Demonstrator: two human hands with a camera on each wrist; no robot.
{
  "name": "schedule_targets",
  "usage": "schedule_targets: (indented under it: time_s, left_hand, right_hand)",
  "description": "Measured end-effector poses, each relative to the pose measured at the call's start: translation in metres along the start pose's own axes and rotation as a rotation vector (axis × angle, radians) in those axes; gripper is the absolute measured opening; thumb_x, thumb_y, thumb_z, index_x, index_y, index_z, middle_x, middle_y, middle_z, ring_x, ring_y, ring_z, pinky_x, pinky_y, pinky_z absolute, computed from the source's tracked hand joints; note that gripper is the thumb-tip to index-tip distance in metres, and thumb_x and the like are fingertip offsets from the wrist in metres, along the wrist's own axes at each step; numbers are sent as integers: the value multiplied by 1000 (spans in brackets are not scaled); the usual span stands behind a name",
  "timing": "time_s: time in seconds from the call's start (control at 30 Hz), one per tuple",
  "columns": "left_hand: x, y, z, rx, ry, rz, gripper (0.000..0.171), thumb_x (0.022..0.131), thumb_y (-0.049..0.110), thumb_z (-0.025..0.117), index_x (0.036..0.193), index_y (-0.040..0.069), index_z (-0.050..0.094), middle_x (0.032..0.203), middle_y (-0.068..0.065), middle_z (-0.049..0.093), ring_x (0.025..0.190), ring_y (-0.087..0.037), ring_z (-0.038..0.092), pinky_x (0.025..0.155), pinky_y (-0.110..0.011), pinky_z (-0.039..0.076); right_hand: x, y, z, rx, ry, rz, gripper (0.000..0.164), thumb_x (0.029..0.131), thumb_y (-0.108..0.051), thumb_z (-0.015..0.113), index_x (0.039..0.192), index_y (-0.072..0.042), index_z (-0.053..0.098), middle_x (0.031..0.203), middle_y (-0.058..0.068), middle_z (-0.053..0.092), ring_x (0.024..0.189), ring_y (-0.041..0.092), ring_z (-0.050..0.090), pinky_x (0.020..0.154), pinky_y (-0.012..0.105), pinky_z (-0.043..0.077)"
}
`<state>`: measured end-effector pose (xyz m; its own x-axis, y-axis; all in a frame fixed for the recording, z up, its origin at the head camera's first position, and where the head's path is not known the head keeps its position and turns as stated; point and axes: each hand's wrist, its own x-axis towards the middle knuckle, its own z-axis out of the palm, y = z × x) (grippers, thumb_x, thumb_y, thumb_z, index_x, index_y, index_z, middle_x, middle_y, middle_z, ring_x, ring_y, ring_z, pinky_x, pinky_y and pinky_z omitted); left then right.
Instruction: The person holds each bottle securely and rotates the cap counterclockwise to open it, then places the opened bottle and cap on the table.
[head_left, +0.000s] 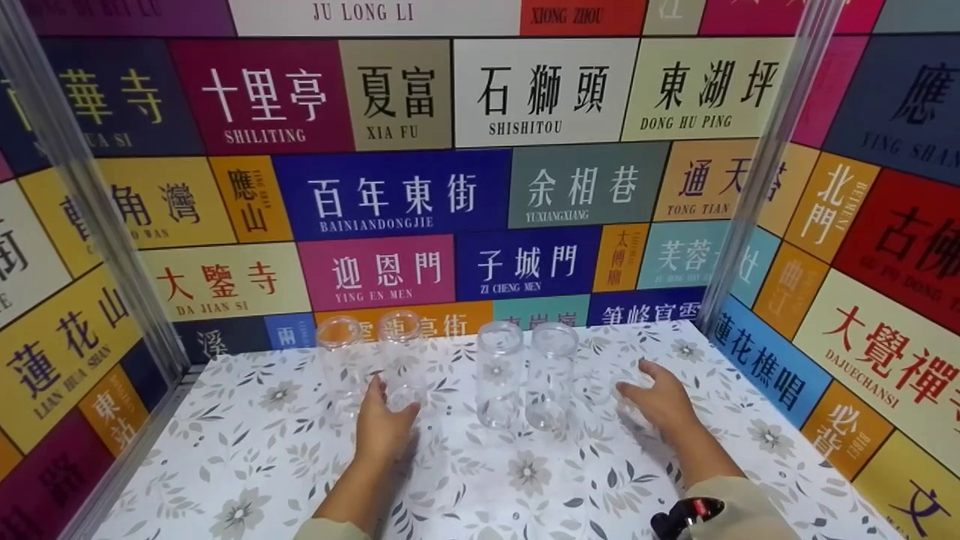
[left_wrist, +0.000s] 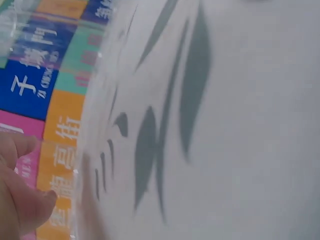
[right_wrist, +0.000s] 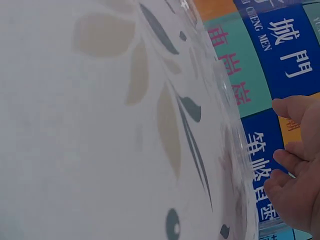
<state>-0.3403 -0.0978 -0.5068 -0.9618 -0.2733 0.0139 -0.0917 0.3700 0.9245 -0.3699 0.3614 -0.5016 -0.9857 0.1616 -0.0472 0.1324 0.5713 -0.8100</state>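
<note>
Two clear, see-through jars (head_left: 341,375) stand at the back left of the table, side by side. Another pair of clear jars (head_left: 499,379) stands near the middle, close together. My left hand (head_left: 385,424) is in front of the left pair, fingers pointing forward and thumb spread to the right; it overlaps them in the head view. The left wrist view shows a gap between its fingertips (left_wrist: 47,200). My right hand (head_left: 664,401) hovers to the right of the middle pair with fingers apart, beside a faint clear outline (head_left: 598,386). Nothing shows between its fingers in the right wrist view.
A white cloth with grey leaves and flowers covers the table (head_left: 525,476). Colourful panels with Chinese lettering (head_left: 397,191) form the walls behind and at both sides. Clear upright corner strips (head_left: 757,165) stand at the back corners. A dark device (head_left: 686,517) sits on the right wrist.
</note>
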Motion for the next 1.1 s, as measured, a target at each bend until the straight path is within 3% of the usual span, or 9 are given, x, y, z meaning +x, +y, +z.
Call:
schedule_targets:
  time_s: [0.23,0.37,0.5,0.67,0.83,1.1]
  left_hand:
    - [-12,6,-5,-11,68,69,89,95,14,77,165,-5,25,162,-29,46,151,-47,47,128,-59,39]
    - [-19,11,-4,-19,94,113,82,94,14,79,161,-3,34,148,-23,56,140,-43,57,118,-58,50]
    - [-23,15,3,-27,90,163,75,90,14,83,154,0,46,138,-18,62,130,-38,63,111,-55,55]
    - [-26,18,14,-52,-11,184,78,86,14,87,152,-1,49,141,-20,63,135,-39,60,116,-56,52]
    - [-27,20,21,-59,-124,172,85,87,18,88,157,2,44,153,-19,58,149,-42,50,125,-59,42]
    - [-24,19,30,-27,-262,175,89,87,24,89,161,5,42,163,-19,51,154,-43,45,129,-60,38]
  right_hand:
    - [-13,-28,3,36,-2,-15,91,101,-54,68,170,-11,27,178,16,25,165,45,20,134,63,24]
    - [-22,-44,5,47,-3,-27,90,102,-58,66,170,-14,28,179,12,26,164,47,23,134,62,26]
    - [-29,-56,6,76,13,-95,86,103,-57,64,169,-12,31,177,12,30,164,43,27,135,57,26]
    - [-37,-68,7,123,26,-151,79,106,-52,63,168,-14,34,176,10,34,164,36,30,136,53,28]
    - [-43,-77,10,156,30,-219,74,107,-49,62,167,-14,37,175,8,37,164,34,30,136,53,28]
    - [-54,-92,14,196,32,-292,74,105,-51,64,165,-15,40,173,6,40,163,33,34,135,53,30]
